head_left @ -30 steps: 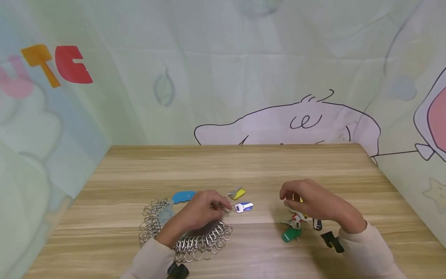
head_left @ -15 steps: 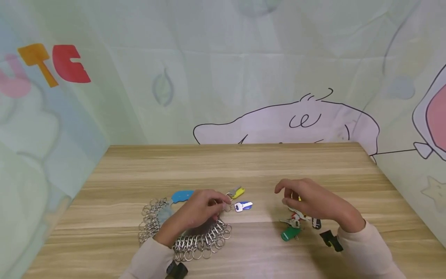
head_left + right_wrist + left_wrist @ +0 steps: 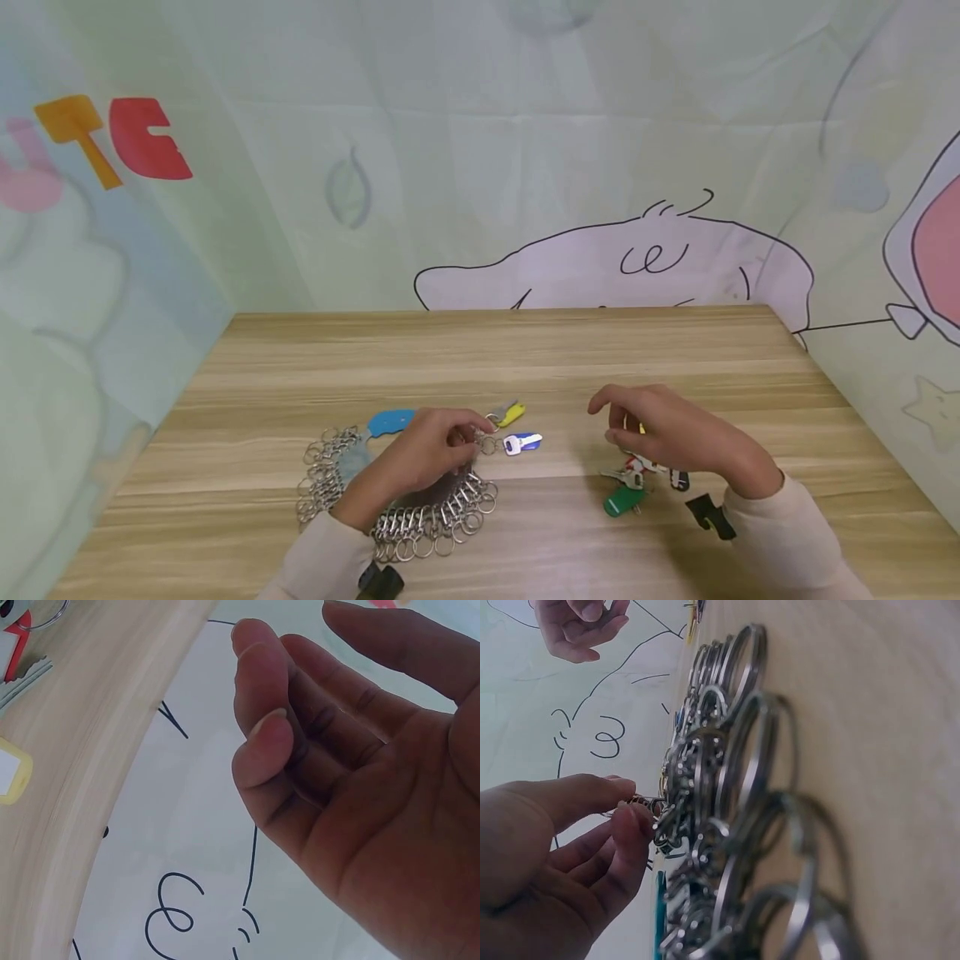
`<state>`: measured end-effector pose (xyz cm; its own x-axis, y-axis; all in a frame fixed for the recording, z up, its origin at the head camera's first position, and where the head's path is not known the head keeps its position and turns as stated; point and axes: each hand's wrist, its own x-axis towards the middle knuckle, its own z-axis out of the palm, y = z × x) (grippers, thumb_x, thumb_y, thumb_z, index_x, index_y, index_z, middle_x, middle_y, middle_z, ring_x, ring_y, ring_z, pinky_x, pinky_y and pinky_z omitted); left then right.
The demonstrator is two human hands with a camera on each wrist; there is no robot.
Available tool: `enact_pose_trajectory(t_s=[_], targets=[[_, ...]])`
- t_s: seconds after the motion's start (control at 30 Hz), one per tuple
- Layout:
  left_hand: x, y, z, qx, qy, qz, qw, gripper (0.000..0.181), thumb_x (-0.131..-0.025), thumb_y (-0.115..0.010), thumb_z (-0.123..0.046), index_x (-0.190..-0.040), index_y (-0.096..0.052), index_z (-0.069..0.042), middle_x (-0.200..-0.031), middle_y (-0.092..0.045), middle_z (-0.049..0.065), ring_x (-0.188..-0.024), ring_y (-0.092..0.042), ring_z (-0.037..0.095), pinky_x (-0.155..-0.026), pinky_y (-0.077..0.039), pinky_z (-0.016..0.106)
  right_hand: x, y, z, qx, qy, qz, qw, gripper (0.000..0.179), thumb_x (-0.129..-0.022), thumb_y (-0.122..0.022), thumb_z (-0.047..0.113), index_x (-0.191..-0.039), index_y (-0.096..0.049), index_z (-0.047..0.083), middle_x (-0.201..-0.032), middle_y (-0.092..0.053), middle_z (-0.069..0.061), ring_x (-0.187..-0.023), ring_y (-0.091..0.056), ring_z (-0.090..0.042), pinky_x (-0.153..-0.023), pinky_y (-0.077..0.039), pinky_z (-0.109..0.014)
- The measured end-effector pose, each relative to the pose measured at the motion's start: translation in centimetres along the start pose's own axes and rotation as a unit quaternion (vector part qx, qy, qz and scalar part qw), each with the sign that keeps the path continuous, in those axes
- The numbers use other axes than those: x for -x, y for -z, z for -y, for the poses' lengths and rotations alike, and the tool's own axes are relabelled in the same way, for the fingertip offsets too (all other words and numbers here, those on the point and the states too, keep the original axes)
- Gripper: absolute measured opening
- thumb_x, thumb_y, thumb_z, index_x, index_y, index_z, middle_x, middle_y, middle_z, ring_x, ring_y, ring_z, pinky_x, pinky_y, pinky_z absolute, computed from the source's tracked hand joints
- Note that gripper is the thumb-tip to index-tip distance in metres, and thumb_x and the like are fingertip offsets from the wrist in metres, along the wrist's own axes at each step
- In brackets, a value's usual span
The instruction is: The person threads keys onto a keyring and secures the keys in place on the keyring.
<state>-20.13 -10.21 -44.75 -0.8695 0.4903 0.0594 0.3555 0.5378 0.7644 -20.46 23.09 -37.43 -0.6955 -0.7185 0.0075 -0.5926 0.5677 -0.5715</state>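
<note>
Two hands: the left hand [image 3: 431, 448] is pinching a small metal piece [image 3: 645, 802] between thumb and forefinger; the right hand [image 3: 663, 427] is hovering with fingers loosely bent, thumb apart from them, gripping nothing.
Small metal piece: it is sitting just beside the ring cluster [image 3: 422, 523] on the left of the bench [image 3: 300, 350]; whether it is linking to a ring cannot be told.
Keys: the yellow-tagged key [image 3: 512, 414] and blue-tagged key [image 3: 522, 443] are lying just right of the left hand; the green tag [image 3: 624, 502] is lying on the near side of the right hand.
Pinch: the fingertips are probably serving best by keeping light and exact.
Snag risk: neighbouring rings are likely catching on any hasty pull; gentle wiggling seems wiser.
Spare hand: the right could be steadying the cluster.
</note>
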Motion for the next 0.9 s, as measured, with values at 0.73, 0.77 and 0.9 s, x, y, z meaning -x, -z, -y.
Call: enact_pose_trajectory(t_s=[0.73,0.77,0.9], targets=[[0.0,0.4,-0.7,-0.047,0.002,-0.012,0.9988,0.024,-0.091,-0.072,-0.005,-0.115,-0.071,-0.007,-0.095,-0.069,-0.004,-0.077,-0.061,0.010,-0.065,-0.052,0.027,-0.3,-1.5,-1.4,0.104,-0.104,0.068,0.9868,0.019,-0.081,-0.075,-0.002,-0.080,-0.064,0.014,-0.074,-0.054,0.009,-0.069,-0.050,-0.011,-0.062,-0.047,-0.030],[0.0,0.4,-0.7,-0.042,0.004,-0.011,0.9991,0.023,-0.091,-0.072,-0.005,-0.115,-0.070,-0.007,-0.095,-0.069,-0.004,-0.078,-0.061,0.010,-0.065,-0.052,0.027,-0.3,-1.7,-1.5,0.102,-0.116,0.071,0.9854,0.022,-0.079,-0.075,-0.004,-0.077,-0.063,0.014,-0.074,-0.054,0.008,-0.069,-0.050,-0.011,-0.061,-0.047,-0.030],[0.0,0.2,-0.7,-0.021,0.014,-0.010,0.9996,0.019,-0.091,-0.072,-0.006,-0.110,-0.069,-0.006,-0.095,-0.068,-0.003,-0.079,-0.063,0.010,-0.065,-0.054,0.027,-0.4,-2.4,-1.7,0.092,-0.135,0.073,0.9838,0.029,-0.075,-0.073,-0.010,-0.069,-0.061,0.015,-0.071,-0.054,0.007,-0.067,-0.049,-0.012,-0.059,-0.046,-0.030]])
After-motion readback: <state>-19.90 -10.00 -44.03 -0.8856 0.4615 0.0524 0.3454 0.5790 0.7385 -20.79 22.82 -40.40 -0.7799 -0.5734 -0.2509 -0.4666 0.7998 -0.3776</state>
